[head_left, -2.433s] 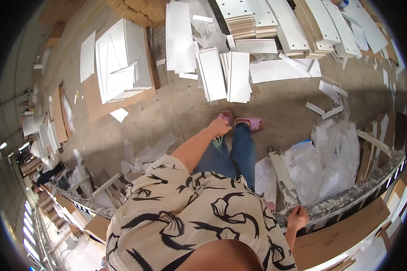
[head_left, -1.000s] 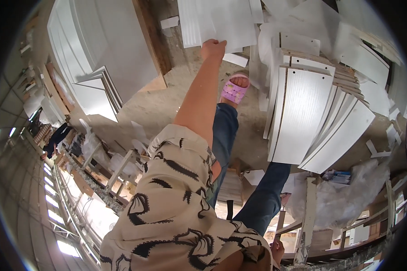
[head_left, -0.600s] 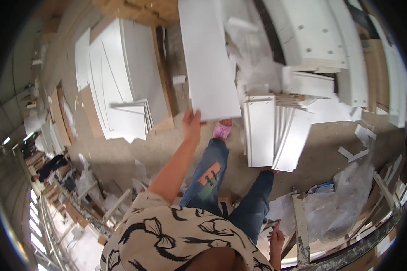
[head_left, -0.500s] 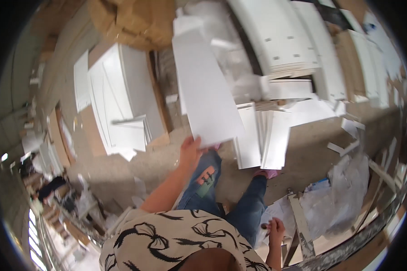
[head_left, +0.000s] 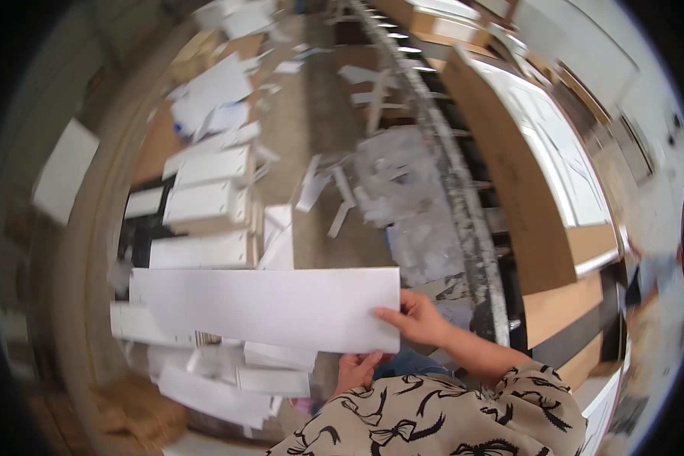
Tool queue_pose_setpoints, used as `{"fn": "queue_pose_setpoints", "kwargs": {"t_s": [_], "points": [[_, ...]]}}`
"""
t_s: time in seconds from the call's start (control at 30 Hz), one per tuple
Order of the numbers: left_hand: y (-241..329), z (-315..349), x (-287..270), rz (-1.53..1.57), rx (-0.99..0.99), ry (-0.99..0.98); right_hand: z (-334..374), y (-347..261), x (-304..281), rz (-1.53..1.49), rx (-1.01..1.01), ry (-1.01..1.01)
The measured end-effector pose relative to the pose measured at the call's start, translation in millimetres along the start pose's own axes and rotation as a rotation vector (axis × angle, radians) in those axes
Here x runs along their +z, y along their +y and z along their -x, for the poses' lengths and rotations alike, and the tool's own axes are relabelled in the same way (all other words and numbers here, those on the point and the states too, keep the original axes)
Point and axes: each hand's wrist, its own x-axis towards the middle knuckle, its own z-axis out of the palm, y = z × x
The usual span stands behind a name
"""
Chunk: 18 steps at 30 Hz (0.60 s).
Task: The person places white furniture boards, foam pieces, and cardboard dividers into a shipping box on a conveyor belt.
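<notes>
A long white panel (head_left: 273,304) stretches out to the left in front of me, held by its near end. My right hand (head_left: 418,318) is closed on the end edge, thumb lying on the upper face. At the lower corner, my left hand (head_left: 359,370) grips the long edge with thumb on top; its other fingers are partly hidden under the panel. Beneath and beyond the panel are stacks of white panels (head_left: 209,204), and loose white pieces (head_left: 277,380) lie just below it.
To the right runs a roller conveyor with a worn metal rail (head_left: 475,251), bearing a big brown-sided board (head_left: 509,182). Crumpled clear plastic (head_left: 403,175) and white offcuts (head_left: 342,211) litter the floor ahead. A person in blue (head_left: 656,275) is at the far right.
My body and view have turned right toward the conveyor, and the panel has swung round with me. My right hand, free before, has taken hold of the panel's end.
</notes>
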Motion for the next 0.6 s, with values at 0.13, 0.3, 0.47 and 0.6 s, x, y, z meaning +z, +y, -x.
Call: {"fn": "queue_pose_setpoints", "kwargs": {"t_s": [0.13, 0.3, 0.47, 0.6], "points": [[13.3, -66.7, 95.7, -0.153, 0.084, -0.197, 30.4, -61.2, -133.5, -0.080, -0.249, 0.409], [35.8, -108.4, 215.3, -0.574, 0.427, -0.435, 89.1, -84.6, -276.4, -0.346, -0.393, 0.879], [50.8, -151.6, 343.5, -1.070, 1.137, -0.873, 127.1, -86.2, -359.4, -0.351, -0.439, 1.125], [40.9, -215.7, 425.7, -1.235, 1.296, -0.923, 137.6, -59.3, -400.7, -0.416, -0.436, 1.174]]}}
